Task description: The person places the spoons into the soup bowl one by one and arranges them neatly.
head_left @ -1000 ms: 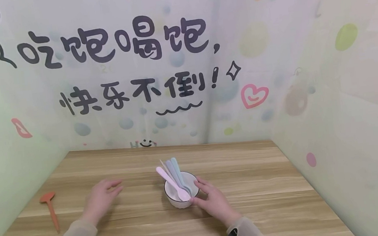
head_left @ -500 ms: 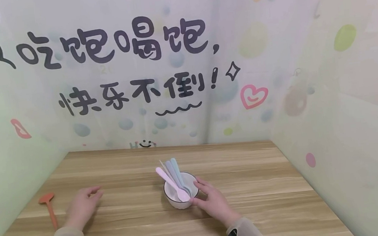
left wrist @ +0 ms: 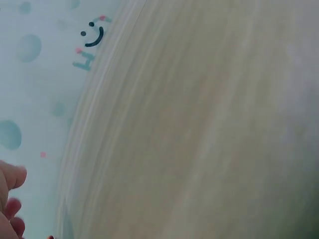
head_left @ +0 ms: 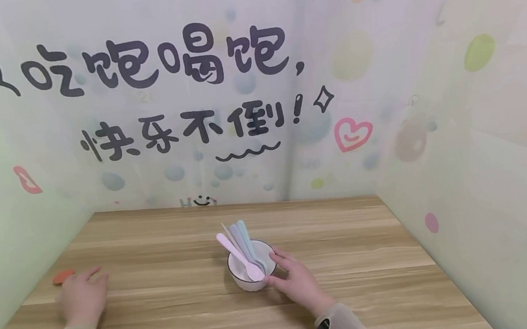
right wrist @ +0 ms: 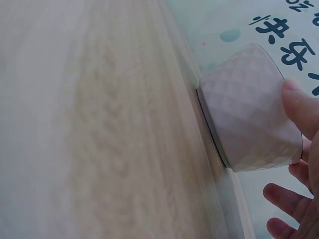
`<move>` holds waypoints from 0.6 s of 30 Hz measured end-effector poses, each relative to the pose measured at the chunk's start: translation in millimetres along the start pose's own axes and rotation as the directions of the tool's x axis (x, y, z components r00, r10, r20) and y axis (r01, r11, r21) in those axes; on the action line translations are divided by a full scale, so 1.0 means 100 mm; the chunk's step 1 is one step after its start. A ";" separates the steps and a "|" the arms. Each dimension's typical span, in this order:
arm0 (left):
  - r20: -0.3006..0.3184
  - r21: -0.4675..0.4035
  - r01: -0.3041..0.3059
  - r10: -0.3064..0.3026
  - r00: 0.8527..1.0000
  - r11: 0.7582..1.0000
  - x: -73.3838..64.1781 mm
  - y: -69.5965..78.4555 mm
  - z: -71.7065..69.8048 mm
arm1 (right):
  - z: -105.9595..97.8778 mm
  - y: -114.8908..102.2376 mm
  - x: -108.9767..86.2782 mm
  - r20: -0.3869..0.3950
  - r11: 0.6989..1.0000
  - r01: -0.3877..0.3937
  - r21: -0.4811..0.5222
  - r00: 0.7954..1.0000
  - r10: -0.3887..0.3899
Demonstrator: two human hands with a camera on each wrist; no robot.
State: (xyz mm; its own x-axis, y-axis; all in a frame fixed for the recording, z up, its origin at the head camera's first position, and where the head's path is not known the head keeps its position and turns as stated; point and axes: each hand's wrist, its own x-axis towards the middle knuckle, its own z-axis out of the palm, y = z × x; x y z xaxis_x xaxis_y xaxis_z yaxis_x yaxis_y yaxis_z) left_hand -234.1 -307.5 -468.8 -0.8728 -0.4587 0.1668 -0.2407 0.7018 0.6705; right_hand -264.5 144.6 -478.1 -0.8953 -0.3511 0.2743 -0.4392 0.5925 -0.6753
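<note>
A white bowl [head_left: 244, 283] with a dark rim stands on the table, its right side held by my right hand [head_left: 302, 283] between thumb and fingers. The right wrist view shows the bowl's diamond-patterned outside [right wrist: 246, 114] and my thumb [right wrist: 299, 107] against it. Inside lean a pink spoon [head_left: 239, 255] and several purple, blue and pale utensils [head_left: 247, 236]. Over at the left, my left hand [head_left: 83, 298] hovers over or touches an orange utensil [head_left: 63, 276]. Only its wide head shows; its handle is hidden behind the hand. My left fingers look loosely spread.
The wood-grain table [head_left: 184, 328] reaches back to a wall [head_left: 264, 170] printed with dark lettering and coloured dots. Pale side walls [head_left: 16, 239] close in the left and right.
My left hand has swept left across the table to the orange utensil, covering its handle. My right hand and the bowl have stayed in place.
</note>
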 end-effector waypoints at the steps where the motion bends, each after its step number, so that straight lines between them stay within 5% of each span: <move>1: -0.013 -0.002 0.020 -0.020 1.000 1.000 0.00 -0.02 -0.01 | 0.00 0.00 0.00 0.001 1.000 0.001 -0.002 1.000 -0.001; 9: -0.026 -0.039 0.229 -0.230 0.973 0.973 0.00 -0.18 -0.06 | 0.01 0.00 0.00 0.003 1.000 -0.005 -0.002 1.000 0.005; 18: 0.071 0.025 0.324 -0.325 0.943 0.946 -0.04 -0.23 -0.09 | 0.00 0.00 0.01 0.004 1.000 -0.002 -0.011 1.000 0.002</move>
State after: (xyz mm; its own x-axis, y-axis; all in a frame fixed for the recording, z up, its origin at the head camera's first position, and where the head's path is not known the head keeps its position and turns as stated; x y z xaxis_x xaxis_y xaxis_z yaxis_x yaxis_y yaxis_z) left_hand -221.6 -326.8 -478.4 -0.7751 -0.6218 -0.1121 -0.5212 0.5290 0.6697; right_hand -265.6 144.2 -478.4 -0.8961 -0.3522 0.2702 -0.4378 0.6011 -0.6686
